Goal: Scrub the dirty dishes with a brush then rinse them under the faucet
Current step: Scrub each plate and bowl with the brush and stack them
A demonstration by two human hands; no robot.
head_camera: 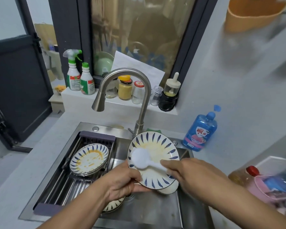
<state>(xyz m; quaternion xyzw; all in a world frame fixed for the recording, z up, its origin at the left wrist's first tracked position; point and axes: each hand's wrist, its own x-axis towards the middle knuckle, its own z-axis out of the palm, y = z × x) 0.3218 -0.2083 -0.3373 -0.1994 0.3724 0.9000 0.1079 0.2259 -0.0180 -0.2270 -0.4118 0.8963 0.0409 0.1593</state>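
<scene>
My left hand (122, 182) grips the lower rim of a white plate with blue leaf marks (155, 149), tilted up over the sink and smeared with yellow residue. My right hand (186, 171) holds the handle of a white round brush (140, 157), whose head lies against the plate's left side. A second dirty plate (88, 160) lies on a small stack in the drain rack (96, 136) at the left. Another plate (113, 205) peeks out under my left forearm. The faucet (122, 83) curves above; no water is visible.
The steel sink (155, 210) fills the middle. A blue detergent bottle (199, 131) stands on the counter at the right. Spray bottles (73, 75) and several jars (125, 87) line the window ledge behind. A pink basket (271, 187) with items sits at far right.
</scene>
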